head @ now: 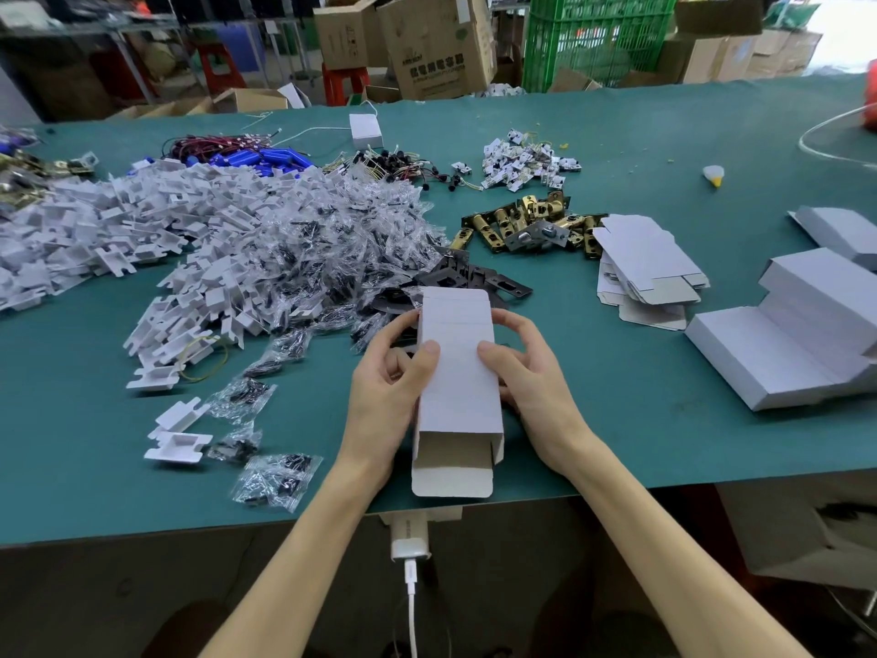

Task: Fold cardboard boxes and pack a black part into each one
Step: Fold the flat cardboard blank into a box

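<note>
Currently both hands gripped the white cardboard box (456, 372): left hand (389, 387) and right hand (527, 372) curled round its sides, thumbs pressed on top; near flap open over the green table (617, 420) edge.

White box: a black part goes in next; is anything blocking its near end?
Nothing visible does. The white box is open toward the person, flap laid outward; the left hand and right hand hold its sides.
</note>
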### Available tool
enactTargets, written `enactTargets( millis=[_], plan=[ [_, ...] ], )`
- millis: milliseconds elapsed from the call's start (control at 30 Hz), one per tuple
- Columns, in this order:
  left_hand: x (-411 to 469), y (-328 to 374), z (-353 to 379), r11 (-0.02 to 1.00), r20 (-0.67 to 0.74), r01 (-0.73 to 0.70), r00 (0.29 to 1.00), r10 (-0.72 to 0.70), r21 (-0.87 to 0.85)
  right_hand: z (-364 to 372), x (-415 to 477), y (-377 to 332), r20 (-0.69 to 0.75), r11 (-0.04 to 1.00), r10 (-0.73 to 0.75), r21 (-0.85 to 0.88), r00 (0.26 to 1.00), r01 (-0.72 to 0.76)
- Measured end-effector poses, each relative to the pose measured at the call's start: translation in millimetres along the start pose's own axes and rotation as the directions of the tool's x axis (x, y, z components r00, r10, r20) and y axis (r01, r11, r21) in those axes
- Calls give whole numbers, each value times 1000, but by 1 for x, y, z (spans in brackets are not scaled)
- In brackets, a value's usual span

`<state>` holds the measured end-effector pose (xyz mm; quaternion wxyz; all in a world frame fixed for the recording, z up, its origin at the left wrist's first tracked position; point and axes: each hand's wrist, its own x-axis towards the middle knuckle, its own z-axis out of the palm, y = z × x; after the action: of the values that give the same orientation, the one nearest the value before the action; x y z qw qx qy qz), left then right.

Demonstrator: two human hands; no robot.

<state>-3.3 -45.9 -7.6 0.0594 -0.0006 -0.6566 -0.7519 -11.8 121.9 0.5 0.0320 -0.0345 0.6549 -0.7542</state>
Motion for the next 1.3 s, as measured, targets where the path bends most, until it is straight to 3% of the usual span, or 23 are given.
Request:
enactTargets(
  millis=[667,900,1167,1300],
  plan=[
    [0,-4,-1,999,50,-12,999,10,38,0,-1,2,-12,998,-51,-31,999,50],
    [1,-9,-4,997,9,-27,1000,26,75,-1,-1,5,-32,997,-32,-73,999,30],
    [2,-9,-4,999,-60,-29,998,31,38,-2,2,5,5,991,-118,-58,993,118],
    [2,-6,-5,996,-8,-65,998,65,53,-1,0,4,53,992,-112,-49,992,114]
  ],
)
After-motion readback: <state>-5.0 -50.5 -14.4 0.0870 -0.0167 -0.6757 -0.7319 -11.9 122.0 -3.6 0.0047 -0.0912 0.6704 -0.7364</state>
